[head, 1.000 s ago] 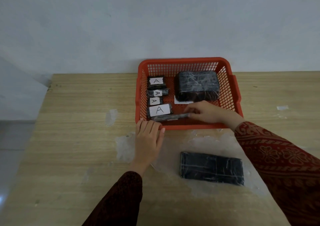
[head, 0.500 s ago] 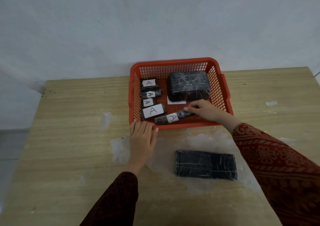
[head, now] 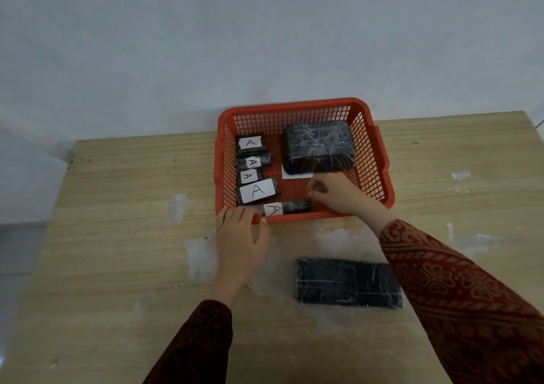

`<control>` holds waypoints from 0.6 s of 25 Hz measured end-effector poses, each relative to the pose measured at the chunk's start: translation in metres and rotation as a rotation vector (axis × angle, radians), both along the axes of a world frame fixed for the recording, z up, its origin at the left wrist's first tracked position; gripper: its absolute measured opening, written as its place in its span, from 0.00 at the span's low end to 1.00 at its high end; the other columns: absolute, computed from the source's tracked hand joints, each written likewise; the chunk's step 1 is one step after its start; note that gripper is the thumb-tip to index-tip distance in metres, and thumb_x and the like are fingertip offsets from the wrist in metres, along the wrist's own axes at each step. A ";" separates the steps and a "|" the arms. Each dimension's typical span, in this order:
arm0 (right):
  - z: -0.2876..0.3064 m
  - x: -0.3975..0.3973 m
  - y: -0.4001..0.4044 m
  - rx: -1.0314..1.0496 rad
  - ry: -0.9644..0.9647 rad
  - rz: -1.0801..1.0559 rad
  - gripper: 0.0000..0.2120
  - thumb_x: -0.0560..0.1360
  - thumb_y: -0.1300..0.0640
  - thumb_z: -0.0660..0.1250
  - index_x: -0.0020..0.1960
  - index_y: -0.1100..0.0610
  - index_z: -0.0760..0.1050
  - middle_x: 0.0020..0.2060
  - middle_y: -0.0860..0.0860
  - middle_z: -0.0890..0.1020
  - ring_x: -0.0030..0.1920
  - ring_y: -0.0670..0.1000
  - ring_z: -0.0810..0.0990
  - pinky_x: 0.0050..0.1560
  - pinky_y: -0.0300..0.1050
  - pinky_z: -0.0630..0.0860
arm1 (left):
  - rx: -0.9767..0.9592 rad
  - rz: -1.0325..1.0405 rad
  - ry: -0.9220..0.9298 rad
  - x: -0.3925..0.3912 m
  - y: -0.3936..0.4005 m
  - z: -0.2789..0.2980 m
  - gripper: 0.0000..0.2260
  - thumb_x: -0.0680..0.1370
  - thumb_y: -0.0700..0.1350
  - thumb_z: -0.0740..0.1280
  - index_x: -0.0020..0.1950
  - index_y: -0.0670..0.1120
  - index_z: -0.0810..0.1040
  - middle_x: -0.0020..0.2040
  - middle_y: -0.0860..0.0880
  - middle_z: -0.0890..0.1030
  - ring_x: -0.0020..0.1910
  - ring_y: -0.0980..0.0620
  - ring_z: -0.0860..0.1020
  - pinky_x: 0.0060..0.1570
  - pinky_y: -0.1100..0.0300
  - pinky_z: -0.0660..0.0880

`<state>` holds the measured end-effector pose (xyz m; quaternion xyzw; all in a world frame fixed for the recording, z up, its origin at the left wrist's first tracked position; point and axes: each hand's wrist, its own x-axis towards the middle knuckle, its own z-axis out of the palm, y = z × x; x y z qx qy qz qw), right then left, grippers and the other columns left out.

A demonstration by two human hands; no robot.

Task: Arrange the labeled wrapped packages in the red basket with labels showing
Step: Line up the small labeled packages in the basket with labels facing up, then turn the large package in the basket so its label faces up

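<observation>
The red basket (head: pixel 379 174) stands at the table's far edge. Down its left side lie several small black wrapped packages with white "A" labels facing up, the largest (head: pixel 256 191) among them. A long thin package (head: pixel 284 207) lies along the front wall, label up. A big black wrapped package (head: pixel 319 145) fills the back right, with a white label (head: pixel 295 174) sticking out from under it. My right hand (head: pixel 338 193) hovers inside the basket at the thin package's right end, fingers loosely curled and holding nothing. My left hand (head: pixel 238 239) lies flat on the table, fingertips against the basket's front rim.
A flat black wrapped package (head: pixel 347 286) with no label showing lies on the wooden table (head: pixel 117 236) in front of the basket, under my right forearm. Scraps of clear film (head: pixel 200 257) lie around it. A pale wall rises right behind the basket.
My right hand turned the long thin package label up, set it along the basket's front wall and let go. My left hand stayed at the front rim. The camera tilted.
</observation>
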<state>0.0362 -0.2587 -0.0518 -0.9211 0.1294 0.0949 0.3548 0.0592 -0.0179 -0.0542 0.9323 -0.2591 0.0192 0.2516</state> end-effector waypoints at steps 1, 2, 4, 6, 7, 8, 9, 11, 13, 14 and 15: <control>0.004 -0.006 -0.004 -0.031 -0.153 -0.103 0.07 0.73 0.63 0.66 0.50 0.57 0.78 0.46 0.51 0.79 0.48 0.50 0.77 0.49 0.40 0.72 | 0.014 0.039 0.054 0.003 -0.008 0.004 0.11 0.76 0.53 0.61 0.47 0.48 0.78 0.44 0.53 0.81 0.47 0.52 0.76 0.63 0.54 0.63; 0.007 -0.009 -0.010 -0.057 -0.291 -0.240 0.10 0.72 0.66 0.65 0.51 0.57 0.77 0.47 0.50 0.76 0.48 0.49 0.76 0.49 0.39 0.70 | -0.001 0.071 0.118 0.007 -0.019 0.009 0.09 0.75 0.52 0.63 0.47 0.49 0.78 0.44 0.54 0.80 0.46 0.53 0.76 0.59 0.54 0.65; 0.014 -0.011 -0.023 -0.046 -0.405 -0.477 0.15 0.70 0.68 0.63 0.56 0.58 0.74 0.51 0.50 0.72 0.53 0.52 0.74 0.52 0.35 0.65 | -0.133 0.080 0.267 0.018 -0.048 0.017 0.07 0.76 0.50 0.64 0.48 0.48 0.77 0.46 0.52 0.79 0.47 0.52 0.76 0.50 0.55 0.72; 0.012 -0.006 -0.036 0.024 -0.294 -0.537 0.21 0.72 0.67 0.63 0.64 0.60 0.67 0.59 0.57 0.72 0.60 0.57 0.71 0.57 0.36 0.64 | -0.273 0.047 0.362 0.032 -0.083 0.023 0.08 0.78 0.47 0.63 0.54 0.46 0.75 0.51 0.48 0.77 0.51 0.49 0.76 0.49 0.55 0.74; 0.009 -0.002 -0.040 0.061 -0.195 -0.503 0.25 0.73 0.66 0.64 0.69 0.61 0.62 0.64 0.61 0.70 0.64 0.59 0.70 0.62 0.41 0.65 | -0.288 0.046 0.383 0.040 -0.099 0.023 0.11 0.78 0.47 0.63 0.58 0.45 0.74 0.55 0.45 0.76 0.55 0.47 0.75 0.53 0.53 0.74; 0.006 0.000 -0.042 0.085 -0.111 -0.463 0.30 0.73 0.65 0.64 0.72 0.61 0.57 0.67 0.63 0.68 0.67 0.61 0.68 0.66 0.47 0.65 | -0.237 0.064 0.394 0.048 -0.113 0.021 0.15 0.78 0.48 0.63 0.64 0.45 0.71 0.60 0.44 0.74 0.60 0.45 0.73 0.59 0.51 0.72; 0.003 0.002 -0.042 0.090 -0.061 -0.433 0.33 0.74 0.64 0.65 0.73 0.62 0.53 0.69 0.64 0.66 0.68 0.62 0.67 0.67 0.51 0.65 | -0.120 0.095 0.398 0.055 -0.124 0.017 0.20 0.78 0.50 0.62 0.69 0.45 0.67 0.66 0.42 0.71 0.65 0.43 0.69 0.65 0.47 0.67; -0.001 0.001 -0.042 0.068 -0.073 -0.417 0.36 0.73 0.64 0.66 0.74 0.61 0.51 0.70 0.64 0.65 0.69 0.63 0.66 0.67 0.52 0.66 | 0.147 0.101 0.393 0.063 -0.137 0.007 0.27 0.79 0.54 0.59 0.75 0.45 0.59 0.73 0.42 0.65 0.72 0.41 0.60 0.71 0.43 0.56; -0.002 -0.004 -0.041 0.046 -0.133 -0.416 0.39 0.71 0.61 0.71 0.74 0.59 0.52 0.69 0.64 0.65 0.68 0.62 0.66 0.67 0.54 0.66 | 0.184 0.088 0.363 0.065 -0.143 0.002 0.28 0.80 0.55 0.57 0.76 0.43 0.56 0.75 0.43 0.63 0.75 0.42 0.56 0.72 0.42 0.50; 0.000 -0.007 -0.040 0.022 -0.170 -0.402 0.42 0.69 0.59 0.73 0.74 0.56 0.52 0.68 0.63 0.65 0.67 0.62 0.67 0.66 0.56 0.67 | 0.129 0.106 0.330 0.066 -0.145 0.003 0.28 0.80 0.55 0.56 0.76 0.42 0.57 0.74 0.43 0.65 0.74 0.43 0.57 0.72 0.42 0.48; 0.003 -0.010 -0.040 -0.017 -0.213 -0.377 0.44 0.66 0.58 0.76 0.73 0.54 0.53 0.67 0.62 0.65 0.65 0.62 0.68 0.65 0.57 0.69 | 0.053 0.141 0.296 0.067 -0.145 0.006 0.27 0.80 0.55 0.57 0.75 0.42 0.58 0.73 0.43 0.67 0.74 0.43 0.59 0.72 0.42 0.48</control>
